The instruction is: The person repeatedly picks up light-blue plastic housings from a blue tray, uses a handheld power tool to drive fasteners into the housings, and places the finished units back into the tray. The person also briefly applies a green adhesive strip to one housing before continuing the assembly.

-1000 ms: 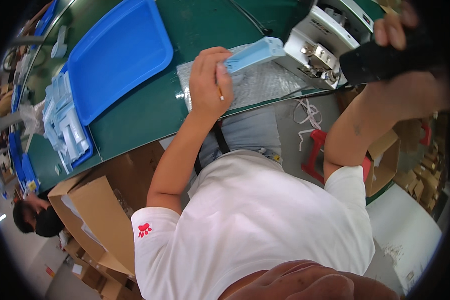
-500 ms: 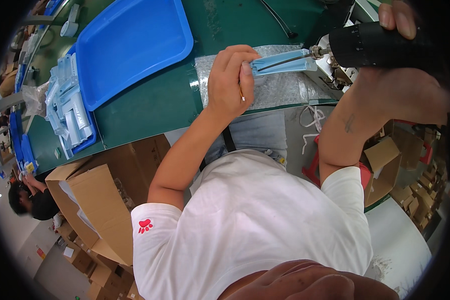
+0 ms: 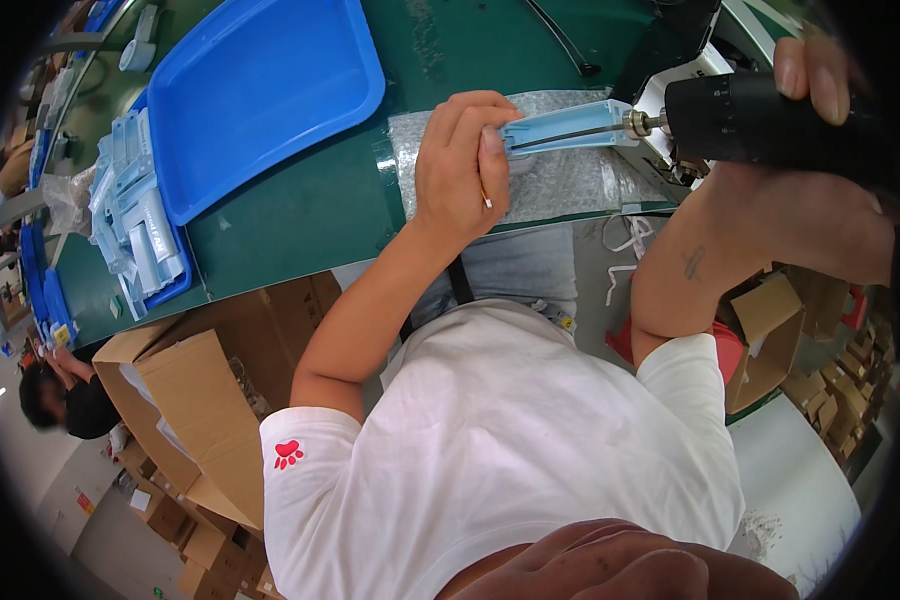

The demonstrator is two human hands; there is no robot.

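My left hand is closed on the left end of a long light-blue plastic housing, above a sheet of bubble wrap. A thin wire end pokes out below its fingers. My right hand grips a black electric screwdriver with its fingers wrapped over the top. The screwdriver lies sideways, its metal nose pointing left. Its long thin bit runs along inside the housing toward my left fingers. The bit's tip is hard to make out there.
Bubble wrap covers the green table's front part. To the left are a blue tray and a second tray heaped with light-blue plastic parts. A metal device stands behind the screwdriver. Below are cardboard boxes; a person works at far left.
The screwdriver and my right hand have moved slightly down and right. The housing's right end has tilted a little; my left hand has stayed nearly in place.
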